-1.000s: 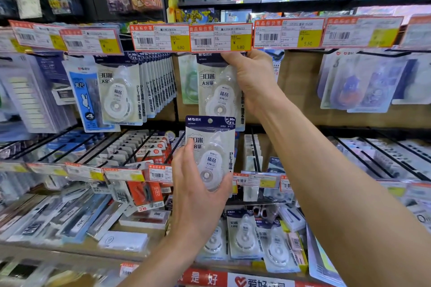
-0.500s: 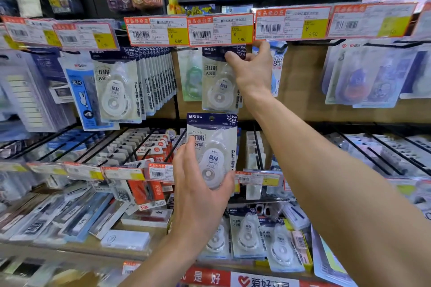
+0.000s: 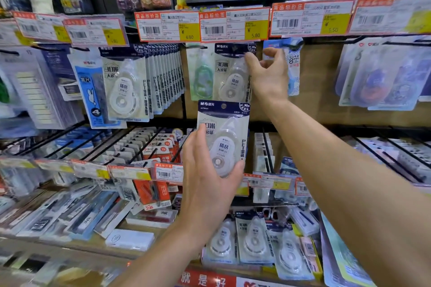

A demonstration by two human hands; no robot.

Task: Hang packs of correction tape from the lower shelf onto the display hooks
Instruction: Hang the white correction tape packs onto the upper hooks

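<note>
My left hand (image 3: 205, 184) grips a correction tape pack (image 3: 225, 140) upright at chest height: dark blue header card, clear blister, white dispenser. Above it an identical pack (image 3: 227, 72) hangs on the display hook under the 5.80 price tag (image 3: 234, 25). My right hand (image 3: 268, 74) is at that hung pack's right edge with fingers spread and only the thumb tip touching its top corner. Several more packs (image 3: 254, 240) lie flat on the lower shelf below my left wrist. A full hook of the same packs (image 3: 126, 86) hangs to the left.
A pale green pack (image 3: 200, 77) hangs just left of the hung one, a blue 8 mm pack (image 3: 293, 65) behind my right hand. Black hook rails (image 3: 268, 149) jut out from the middle row with price tags on their tips. Ink boxes (image 3: 151, 216) lie on the lower shelf.
My right hand has let go of the hung pack's top, and its fingers have spread and shifted right. My left hand still holds its pack in about the same place.
</note>
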